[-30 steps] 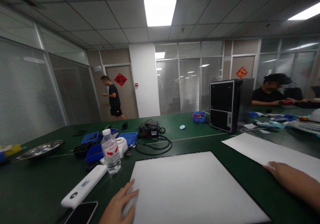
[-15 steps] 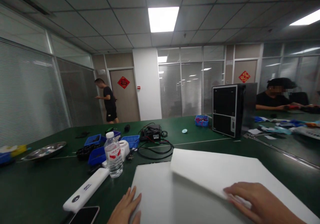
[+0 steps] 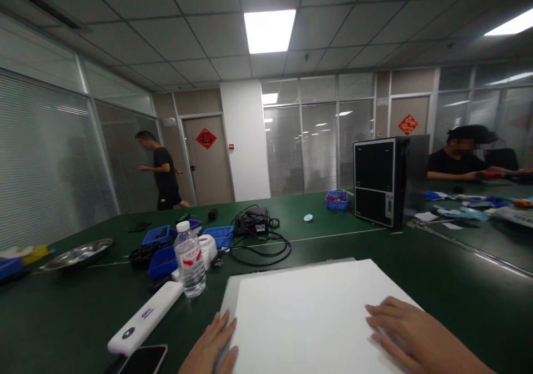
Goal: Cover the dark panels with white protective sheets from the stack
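Observation:
A large white sheet of paper (image 3: 303, 313) lies over a slightly offset white layer (image 3: 230, 296), whose edge shows at the left and back. My left hand (image 3: 212, 346) rests at the left edge of the stack, fingers apart and holding nothing. On the right side of the top sheet is my right hand (image 3: 400, 327), slightly blurred, with its fingers spread over the surface and not wrapped round anything. The near edge of the paper falls outside the picture.
To the left are a water bottle (image 3: 190, 260), a long white device (image 3: 145, 318) and a phone (image 3: 144, 359). Behind the paper lie black cables (image 3: 266, 257). A computer tower (image 3: 375, 182) stands at the back right. Two people (image 3: 164, 174) are farther off.
The raised white sheet has come down flat towards the left over the layer beneath. My right hand has let go of its edge and spread open. The walking person moved left.

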Available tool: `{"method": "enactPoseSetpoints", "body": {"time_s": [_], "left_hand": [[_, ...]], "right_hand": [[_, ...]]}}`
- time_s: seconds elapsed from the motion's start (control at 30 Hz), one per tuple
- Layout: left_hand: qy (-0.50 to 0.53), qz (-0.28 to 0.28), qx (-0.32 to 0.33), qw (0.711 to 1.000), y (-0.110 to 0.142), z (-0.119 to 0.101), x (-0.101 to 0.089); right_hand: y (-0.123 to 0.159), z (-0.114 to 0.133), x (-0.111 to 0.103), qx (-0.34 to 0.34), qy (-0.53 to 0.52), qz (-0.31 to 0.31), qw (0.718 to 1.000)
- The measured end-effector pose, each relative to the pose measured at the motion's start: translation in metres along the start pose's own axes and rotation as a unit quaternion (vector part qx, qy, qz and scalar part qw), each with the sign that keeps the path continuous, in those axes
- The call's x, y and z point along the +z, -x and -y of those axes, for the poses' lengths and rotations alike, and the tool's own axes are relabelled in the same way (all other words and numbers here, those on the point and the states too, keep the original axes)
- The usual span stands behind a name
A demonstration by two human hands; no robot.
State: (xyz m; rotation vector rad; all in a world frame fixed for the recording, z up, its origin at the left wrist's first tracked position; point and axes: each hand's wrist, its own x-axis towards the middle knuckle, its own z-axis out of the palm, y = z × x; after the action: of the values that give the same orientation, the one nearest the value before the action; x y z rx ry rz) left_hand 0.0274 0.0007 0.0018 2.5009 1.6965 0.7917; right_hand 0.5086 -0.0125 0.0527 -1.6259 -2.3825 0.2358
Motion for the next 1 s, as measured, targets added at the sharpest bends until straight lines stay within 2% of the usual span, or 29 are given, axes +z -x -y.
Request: {"method": "enactPoseSetpoints", "body": {"time_s": [0.17,0.27,0.5,0.7,0.87,1.0], "left_hand": [[0.056,0.001,-0.041,0.998,0.001,0.005,0.002],[0.068,0.019,-0.046,0.996,0.001,0.006,-0.001],[0.040,0.016,-0.047,0.998,0.001,0.003,0.000],[0.105,-0.005,-0.051,0.993,-0.002,0.002,-0.004],[0.089,-0.002,-0.067,0.994,-0.002,-0.003,-0.006],[0.087,0.010,-0.047,0.995,0.002,-0.005,-0.008]], "right_hand": [[0.006,0.007,0.003,-0.049,-0.042,0.032,0.997],[0.005,0.006,0.004,-0.037,-0.055,0.035,0.997],[0.004,0.020,-0.007,-0.027,-0.044,0.095,0.994],[0.007,0.009,-0.010,-0.036,-0.064,0.095,0.993],[0.008,0.005,-0.009,-0.034,-0.068,0.102,0.992],[0.008,0.006,-0.005,-0.018,-0.076,0.118,0.990]]}}
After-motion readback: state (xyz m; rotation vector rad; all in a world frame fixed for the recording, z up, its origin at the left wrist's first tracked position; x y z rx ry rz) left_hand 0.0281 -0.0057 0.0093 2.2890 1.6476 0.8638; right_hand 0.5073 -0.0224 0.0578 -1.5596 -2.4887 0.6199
